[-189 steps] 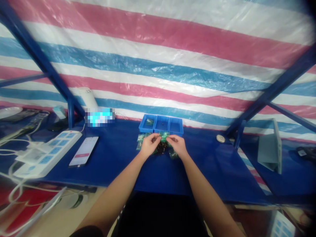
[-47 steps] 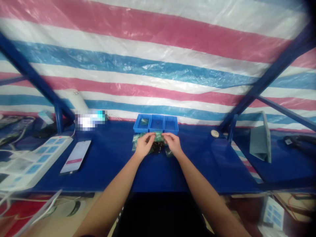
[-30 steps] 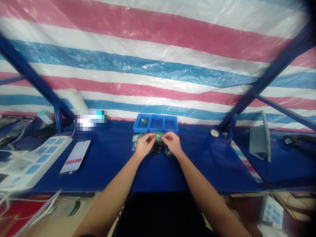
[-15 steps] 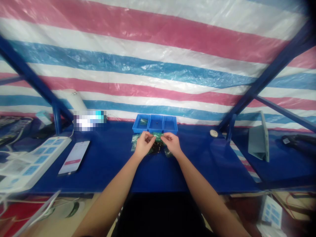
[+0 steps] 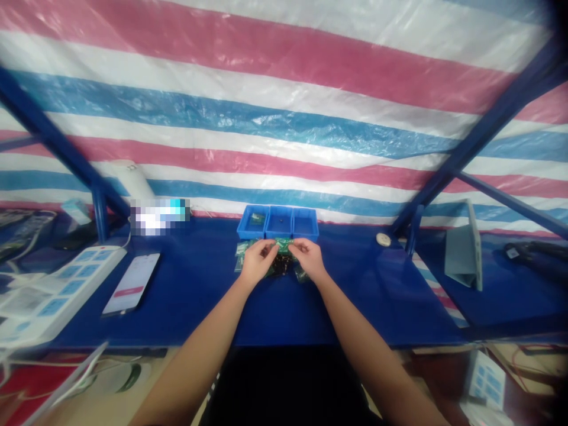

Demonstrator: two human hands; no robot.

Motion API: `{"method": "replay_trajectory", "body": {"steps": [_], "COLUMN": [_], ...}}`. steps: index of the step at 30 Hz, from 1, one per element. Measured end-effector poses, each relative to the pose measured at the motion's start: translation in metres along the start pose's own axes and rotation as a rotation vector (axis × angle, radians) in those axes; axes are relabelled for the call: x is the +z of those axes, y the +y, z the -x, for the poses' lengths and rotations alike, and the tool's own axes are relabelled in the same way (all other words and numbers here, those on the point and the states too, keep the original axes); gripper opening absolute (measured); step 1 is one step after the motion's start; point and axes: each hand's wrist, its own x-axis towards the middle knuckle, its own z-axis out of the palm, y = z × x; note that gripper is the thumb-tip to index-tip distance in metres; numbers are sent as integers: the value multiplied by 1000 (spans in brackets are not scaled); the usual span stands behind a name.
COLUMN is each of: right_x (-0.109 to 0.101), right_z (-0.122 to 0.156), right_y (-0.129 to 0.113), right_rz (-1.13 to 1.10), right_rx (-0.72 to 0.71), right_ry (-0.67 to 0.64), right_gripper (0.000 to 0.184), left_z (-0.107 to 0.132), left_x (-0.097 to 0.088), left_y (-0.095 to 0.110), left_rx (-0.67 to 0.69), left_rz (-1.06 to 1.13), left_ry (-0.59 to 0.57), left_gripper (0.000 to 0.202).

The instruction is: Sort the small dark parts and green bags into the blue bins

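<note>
My left hand (image 5: 256,264) and my right hand (image 5: 306,260) meet at the far middle of the blue table (image 5: 213,296), fingers pinched together on a small green circuit board (image 5: 282,244) held between them. Under and around the hands lies a pile of small green boards (image 5: 284,269) in clear bags. Just behind stands a row of three small blue bins (image 5: 277,222); the left bin holds a green piece, the middle one a small dark part.
A phone (image 5: 130,284) with a lit screen lies at the left, beside white power strips (image 5: 53,293) and cables. A grey folded stand (image 5: 464,254) sits at the right. Blue frame posts (image 5: 100,213) rise at both sides before a striped tarp (image 5: 284,106).
The hands stay at the same spot over the pile, fingers working slightly on the green board. The view has shifted a little; nothing else has moved.
</note>
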Motion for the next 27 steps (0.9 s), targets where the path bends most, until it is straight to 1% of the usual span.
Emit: {"method": "replay_trajectory", "body": {"steps": [6, 9, 12, 14, 17, 20, 23, 25, 27], "right_x": [0, 0, -1, -2, -2, -2, -1, -1, -1], "right_z": [0, 0, -1, 0, 1, 1, -1, -3, -3], "right_y": [1, 3, 2, 0, -4, -3, 1, 3, 4], "right_rz": [-16, -7, -6, -7, 3, -28, -96, -93, -64], "right_rx": [-16, -39, -83, -130, -169, -141, -87, -39, 9], "right_ry": [-27, -6, 12, -17, -75, -54, -6, 14, 22], "right_gripper": [25, 26, 23, 20, 20, 30, 45, 48, 45], "left_z": [1, 1, 1, 1, 0, 1, 2, 2, 2], "left_x": [1, 0, 0, -1, -1, 1, 3, 4, 5], "left_y": [-1, 2, 5, 5, 4, 2, 0, -2, -2], "left_rx": [-40, -59, -59, -39, 5, -5, -100, -170, -222], "left_rz": [8, 49, 97, 100, 63, 56, 116, 205, 296], "left_ry": [-5, -17, -45, -66, -85, -78, -62, -44, -36], "left_gripper": [21, 22, 31, 35, 24, 19, 20, 22, 25]}}
